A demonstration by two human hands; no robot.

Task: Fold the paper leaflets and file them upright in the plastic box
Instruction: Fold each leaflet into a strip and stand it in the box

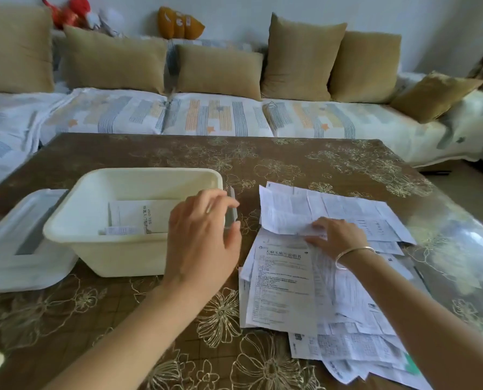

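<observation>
Near right: loose pile of thin printed leaflets [285, 282], creased, small black Chinese type, lying flat on glossy brown floral table cover [122, 319]. Right hand [338, 237] rests on top sheet, fingers extended. Left hand [201, 237] relaxed, empty, over rim of cream plastic box [116, 254]. Inside: white booklet [141, 215], "vivo Y66". Translucent lid [15, 249] beside. Beyond: tan cushions [116, 60].

Left hand [203, 235] is hovering beside plastic box [94, 239] rim, fingers relaxed; right hand [338, 237] is resting on leaflet pile [285, 282]; folded leaflets [139, 218] are sitting inside box.
</observation>
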